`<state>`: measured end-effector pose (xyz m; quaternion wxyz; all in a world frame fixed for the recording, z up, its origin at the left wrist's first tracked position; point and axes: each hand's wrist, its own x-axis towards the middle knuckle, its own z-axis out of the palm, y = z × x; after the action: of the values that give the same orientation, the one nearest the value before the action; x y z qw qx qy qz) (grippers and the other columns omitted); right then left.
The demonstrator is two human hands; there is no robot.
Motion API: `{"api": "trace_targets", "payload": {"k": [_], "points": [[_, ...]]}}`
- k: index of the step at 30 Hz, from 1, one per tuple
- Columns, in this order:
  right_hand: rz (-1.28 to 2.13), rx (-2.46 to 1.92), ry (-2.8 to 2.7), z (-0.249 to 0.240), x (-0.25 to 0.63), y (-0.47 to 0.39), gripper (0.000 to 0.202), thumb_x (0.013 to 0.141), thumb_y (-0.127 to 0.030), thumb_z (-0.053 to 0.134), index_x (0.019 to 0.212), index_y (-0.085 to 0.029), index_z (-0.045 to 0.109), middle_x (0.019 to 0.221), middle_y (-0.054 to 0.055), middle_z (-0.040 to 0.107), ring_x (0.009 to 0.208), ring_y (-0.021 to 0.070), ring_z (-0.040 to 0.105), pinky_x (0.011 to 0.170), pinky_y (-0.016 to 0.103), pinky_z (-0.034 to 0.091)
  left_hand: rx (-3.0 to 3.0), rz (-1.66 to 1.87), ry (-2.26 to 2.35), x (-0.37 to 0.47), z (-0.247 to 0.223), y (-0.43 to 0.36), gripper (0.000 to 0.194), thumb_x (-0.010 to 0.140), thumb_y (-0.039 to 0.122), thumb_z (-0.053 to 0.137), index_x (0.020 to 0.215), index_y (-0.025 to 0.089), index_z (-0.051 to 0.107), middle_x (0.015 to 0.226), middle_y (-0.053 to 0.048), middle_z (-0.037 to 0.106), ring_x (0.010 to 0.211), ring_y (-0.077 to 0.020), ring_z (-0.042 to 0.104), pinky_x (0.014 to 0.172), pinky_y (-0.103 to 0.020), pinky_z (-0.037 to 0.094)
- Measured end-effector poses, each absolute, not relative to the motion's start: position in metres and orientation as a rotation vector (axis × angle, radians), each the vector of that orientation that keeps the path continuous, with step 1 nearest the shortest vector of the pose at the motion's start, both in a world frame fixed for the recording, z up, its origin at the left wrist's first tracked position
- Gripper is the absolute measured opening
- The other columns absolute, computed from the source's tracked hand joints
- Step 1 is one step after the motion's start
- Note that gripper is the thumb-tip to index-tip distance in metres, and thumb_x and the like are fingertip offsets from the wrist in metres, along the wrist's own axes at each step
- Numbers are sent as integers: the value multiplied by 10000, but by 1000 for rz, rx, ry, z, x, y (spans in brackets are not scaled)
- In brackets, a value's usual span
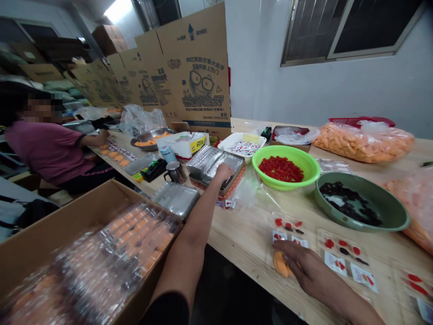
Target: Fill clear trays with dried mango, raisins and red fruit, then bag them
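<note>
Orange pieces [280, 264] sit in the clear tray [291, 217] under the right grip [311, 267], loosely bent, its hold unclear; the neighbouring tray [334, 234] shows just red pieces [356, 251], black pieces [343, 251] and packets [334, 262]. The left grip [224, 172] curls at the metal tin [238, 174], contents hidden. Orange-filled packs [135, 225] crowd the carton [98, 198].

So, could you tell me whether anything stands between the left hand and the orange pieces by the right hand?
Yes: from the left hand, the way crosses the rim of the metal tray, then clear plastic film on the table. The right hand also partly covers the orange pieces.
</note>
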<state>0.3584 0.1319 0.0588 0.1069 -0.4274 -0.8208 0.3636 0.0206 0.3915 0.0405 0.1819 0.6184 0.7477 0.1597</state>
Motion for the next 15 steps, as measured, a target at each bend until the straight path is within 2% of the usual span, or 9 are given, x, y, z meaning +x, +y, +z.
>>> {"api": "trace_targets", "payload": {"k": [4, 10, 15], "points": [[1076, -1255, -2441, 60, 356, 132, 525, 1050, -386, 288, 1400, -151, 602, 1431, 144, 595, 1330, 260, 563, 1130, 447, 453, 1752, 479, 2094, 19, 36, 392, 172, 817, 214, 652, 845, 125, 796, 814, -91, 753, 802, -192, 666, 774, -256, 494], [1095, -1241, -2434, 56, 357, 130, 490, 1047, -361, 308, 1387, -164, 601, 1406, 152, 610, 1296, 251, 586, 1105, 436, 472, 1724, 493, 2065, 15, 32, 388, 234, 791, 336, 742, 880, 125, 789, 762, -46, 733, 700, -160, 641, 694, -243, 489], [1116, -1236, -2401, 56, 357, 129, 483, 1040, -369, 317, 1352, -166, 625, 1400, 152, 616, 1283, 255, 595, 1092, 430, 483, 1738, 440, 2089, 18, 35, 386, 165, 817, 256, 699, 886, 134, 786, 811, -57, 753, 772, -177, 673, 735, -248, 507]]}}
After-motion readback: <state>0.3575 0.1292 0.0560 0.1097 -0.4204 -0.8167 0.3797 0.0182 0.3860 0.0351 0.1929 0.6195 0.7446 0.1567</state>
